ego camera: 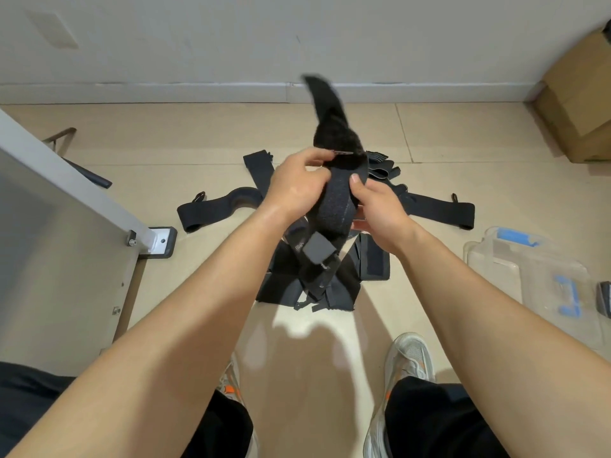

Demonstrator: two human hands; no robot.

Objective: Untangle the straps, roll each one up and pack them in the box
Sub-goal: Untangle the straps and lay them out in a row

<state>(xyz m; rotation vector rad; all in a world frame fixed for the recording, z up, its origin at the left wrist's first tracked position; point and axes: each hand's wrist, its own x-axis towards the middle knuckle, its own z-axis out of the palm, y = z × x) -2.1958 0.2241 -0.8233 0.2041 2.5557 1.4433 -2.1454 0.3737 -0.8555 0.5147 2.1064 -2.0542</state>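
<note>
I hold one black strap (335,206) up above the floor between both hands. My left hand (297,186) grips its upper part from the left, fingers curled over the edge. My right hand (377,203) pinches it from the right, thumb on the front. The strap's free end (325,104) sticks up, blurred, and a grey block (318,249) hangs at its lower part. A tangled pile of black straps (310,285) lies on the floor below, with ends spread left (211,209) and right (439,209). A clear plastic box (542,276) with blue clips stands at the right.
A grey metal cabinet (49,233) with a bracket foot stands at the left. Cardboard boxes (578,94) are stacked at the far right by the wall. My shoes (410,358) and knees are at the bottom, on beige floor tiles.
</note>
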